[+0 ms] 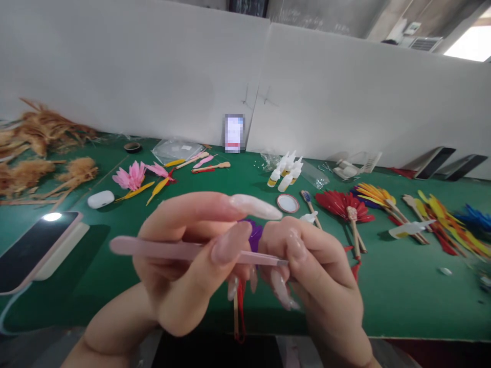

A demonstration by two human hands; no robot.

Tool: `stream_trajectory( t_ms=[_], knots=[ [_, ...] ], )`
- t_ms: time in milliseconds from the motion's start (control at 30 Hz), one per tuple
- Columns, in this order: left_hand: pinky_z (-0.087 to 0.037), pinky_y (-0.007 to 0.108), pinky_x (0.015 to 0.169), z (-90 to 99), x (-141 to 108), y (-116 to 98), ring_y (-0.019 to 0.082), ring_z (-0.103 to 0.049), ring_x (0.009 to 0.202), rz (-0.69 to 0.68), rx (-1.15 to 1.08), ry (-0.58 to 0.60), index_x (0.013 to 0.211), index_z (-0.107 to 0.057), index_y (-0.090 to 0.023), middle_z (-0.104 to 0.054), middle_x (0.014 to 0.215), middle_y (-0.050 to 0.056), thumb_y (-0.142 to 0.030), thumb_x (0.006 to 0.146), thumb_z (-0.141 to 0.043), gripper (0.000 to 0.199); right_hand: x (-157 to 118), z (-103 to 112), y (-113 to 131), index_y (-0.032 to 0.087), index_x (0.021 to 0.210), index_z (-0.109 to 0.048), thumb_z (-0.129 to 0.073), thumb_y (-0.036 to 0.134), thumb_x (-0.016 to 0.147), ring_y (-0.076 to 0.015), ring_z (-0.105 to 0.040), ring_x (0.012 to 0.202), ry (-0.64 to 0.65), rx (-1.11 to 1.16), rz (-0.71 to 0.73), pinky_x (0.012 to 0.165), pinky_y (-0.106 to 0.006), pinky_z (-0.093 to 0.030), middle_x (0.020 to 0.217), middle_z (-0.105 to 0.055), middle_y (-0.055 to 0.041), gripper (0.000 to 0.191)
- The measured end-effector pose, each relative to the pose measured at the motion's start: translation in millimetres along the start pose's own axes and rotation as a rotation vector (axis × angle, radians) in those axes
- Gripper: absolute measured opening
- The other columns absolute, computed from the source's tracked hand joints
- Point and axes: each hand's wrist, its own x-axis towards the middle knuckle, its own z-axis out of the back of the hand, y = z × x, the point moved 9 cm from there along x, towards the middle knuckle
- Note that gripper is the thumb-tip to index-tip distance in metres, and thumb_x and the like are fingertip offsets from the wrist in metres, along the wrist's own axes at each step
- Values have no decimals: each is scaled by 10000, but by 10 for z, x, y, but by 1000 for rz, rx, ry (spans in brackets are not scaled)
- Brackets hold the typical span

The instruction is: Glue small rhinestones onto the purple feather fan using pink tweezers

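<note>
Pink tweezers [164, 249] lie level across my left hand [192, 255], pinched between its thumb and fingers. Their metal tip points right and reaches the thumb of my right hand [314, 266]. The fingers of my right hand are curled together; whatever they pinch is too small or hidden to name. Between and behind the hands a purple piece [254, 235] shows in part. Below it hang a thin wooden stick [236, 317] and red strands [241, 306]; what holds them is hidden by the fingers.
On the green table [207, 191] are pink petals [130, 176], small glue bottles [286, 171], a round lid [287, 203] and a red feather fan [343, 204]. A phone [38, 245] lies at left, another [233, 134] stands against the white partition [326, 102]. Brown fibres [46, 125] lie far left.
</note>
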Motion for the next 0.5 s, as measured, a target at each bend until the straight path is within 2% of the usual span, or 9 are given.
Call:
stream_trajectory(
  t_ms=[100, 233, 400, 500],
  knots=[
    [-444, 167, 386, -71, 86, 17, 69, -538, 384, 16, -101, 49, 1061, -743, -347, -655, 544, -89, -256, 972, -655, 155, -7, -31, -39, 225, 782, -503, -388, 357, 1089, -105, -416, 494, 28, 51, -20, 442, -243, -348, 651, -479, 19, 353],
    [-430, 177, 368, -82, 104, 95, 72, -515, 348, 54, -195, 92, 1079, -692, -309, -676, 572, -85, -260, 964, -661, 129, -8, -69, -49, 222, 749, -481, -427, 377, 1074, -112, -410, 506, 10, 45, -27, 459, -251, -351, 643, -457, 19, 363],
    [-409, 171, 338, -139, 88, 128, 77, -503, 332, 95, -227, 125, 1069, -665, -294, -651, 555, -82, -276, 970, -645, 103, -18, -24, -14, 215, 709, -470, -452, 373, 1065, -106, -384, 510, -130, 62, 10, 469, -249, -313, 623, -439, 26, 390],
    [-415, 164, 337, -195, 55, 100, 89, -524, 350, 110, -203, 179, 1052, -680, -299, -644, 524, -74, -279, 988, -620, 90, -2, -65, -32, 216, 717, -486, -481, 385, 1055, -105, -397, 500, -43, 65, -35, 458, -240, -332, 614, -453, 26, 378]
  ],
)
